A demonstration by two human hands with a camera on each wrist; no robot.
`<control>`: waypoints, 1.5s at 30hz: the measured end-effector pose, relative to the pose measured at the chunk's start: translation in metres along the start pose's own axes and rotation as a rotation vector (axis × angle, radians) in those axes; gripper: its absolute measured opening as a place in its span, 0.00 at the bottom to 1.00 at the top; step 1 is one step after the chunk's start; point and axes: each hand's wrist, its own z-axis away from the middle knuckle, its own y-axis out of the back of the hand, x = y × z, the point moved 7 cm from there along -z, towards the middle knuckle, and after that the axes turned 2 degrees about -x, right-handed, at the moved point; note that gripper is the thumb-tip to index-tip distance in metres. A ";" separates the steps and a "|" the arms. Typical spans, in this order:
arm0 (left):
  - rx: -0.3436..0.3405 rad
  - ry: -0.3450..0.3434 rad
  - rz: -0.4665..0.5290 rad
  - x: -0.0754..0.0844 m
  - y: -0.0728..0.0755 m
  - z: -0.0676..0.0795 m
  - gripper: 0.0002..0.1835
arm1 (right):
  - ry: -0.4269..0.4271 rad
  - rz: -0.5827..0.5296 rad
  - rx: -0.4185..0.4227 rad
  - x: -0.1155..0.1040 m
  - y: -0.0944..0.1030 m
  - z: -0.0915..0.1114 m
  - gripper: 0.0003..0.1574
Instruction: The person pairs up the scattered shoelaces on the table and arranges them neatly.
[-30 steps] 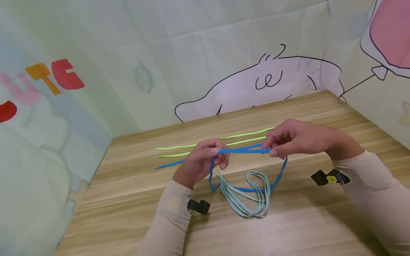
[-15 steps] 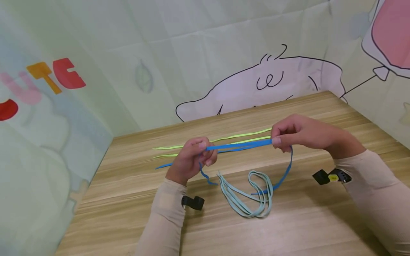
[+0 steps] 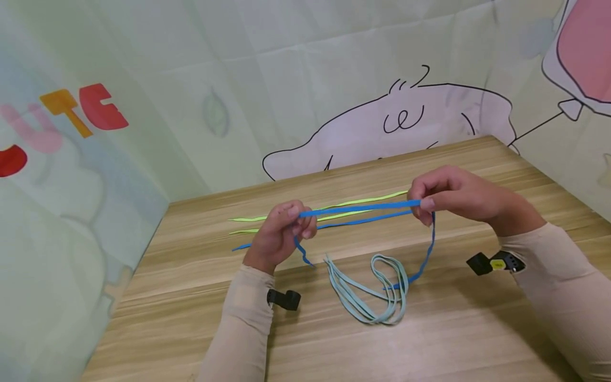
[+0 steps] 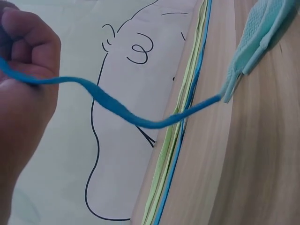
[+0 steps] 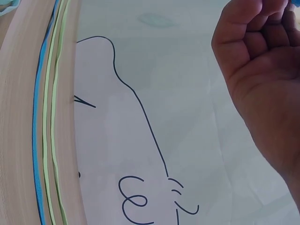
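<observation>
- Your left hand [image 3: 280,234] pinches a blue lace [image 3: 358,208].
- Your right hand [image 3: 463,195] pinches it too, holding it straight above the worktop [image 3: 162,297].
- Nearer you lies a pale teal bundle [image 3: 352,309]; beyond, two yellow-green laces [image 3: 353,202] and another blue strand [image 3: 358,222].

Held blue lace [image 3: 360,208] — a longer span now
The left hand [image 3: 279,232] has shifted left, the right hand [image 3: 460,197] rightward and up — farther apart.
</observation>
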 end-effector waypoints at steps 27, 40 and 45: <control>0.166 -0.022 0.118 0.009 0.035 0.015 0.14 | 0.058 -0.061 0.104 0.002 0.014 0.004 0.17; 0.265 -0.009 0.120 0.011 0.052 0.024 0.15 | 0.037 -0.074 0.117 0.007 0.020 0.007 0.18; 0.283 -0.026 0.144 0.014 0.058 0.030 0.17 | 0.018 -0.079 0.133 0.008 0.022 0.009 0.18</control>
